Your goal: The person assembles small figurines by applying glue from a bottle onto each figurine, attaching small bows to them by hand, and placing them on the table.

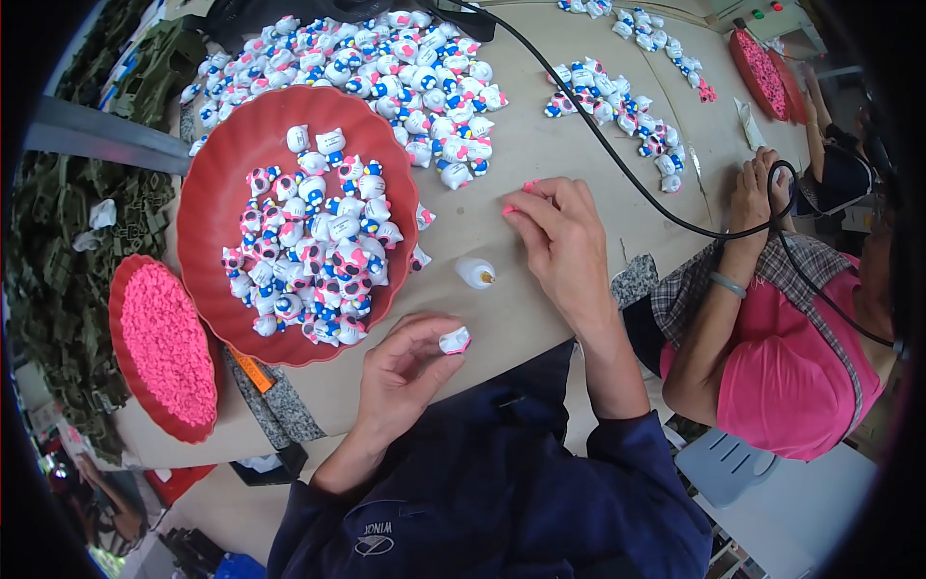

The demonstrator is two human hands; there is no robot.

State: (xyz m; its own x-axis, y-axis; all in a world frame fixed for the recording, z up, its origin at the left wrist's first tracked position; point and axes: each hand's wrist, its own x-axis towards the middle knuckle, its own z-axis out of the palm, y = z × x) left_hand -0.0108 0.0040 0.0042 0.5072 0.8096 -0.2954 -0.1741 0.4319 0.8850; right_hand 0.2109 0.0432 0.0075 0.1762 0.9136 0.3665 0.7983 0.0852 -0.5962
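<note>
Left hand point(405, 372) holds figurine point(454, 340) lying sideways, rightward.

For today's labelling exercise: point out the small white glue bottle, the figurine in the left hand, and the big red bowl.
glue bottle point(474, 273), head view, its white body.
figurine point(454, 340), head view, its white top.
red bowl point(214, 198), head view, bare inner wall.

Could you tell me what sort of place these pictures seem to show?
Probably a small toy assembly workshop. A red bowl holds many identical cat figurines, more lie heaped on the table, a tray of tiny pink pieces sits nearby, and a co-worker works alongside. The left hand holds one figurine.
</note>
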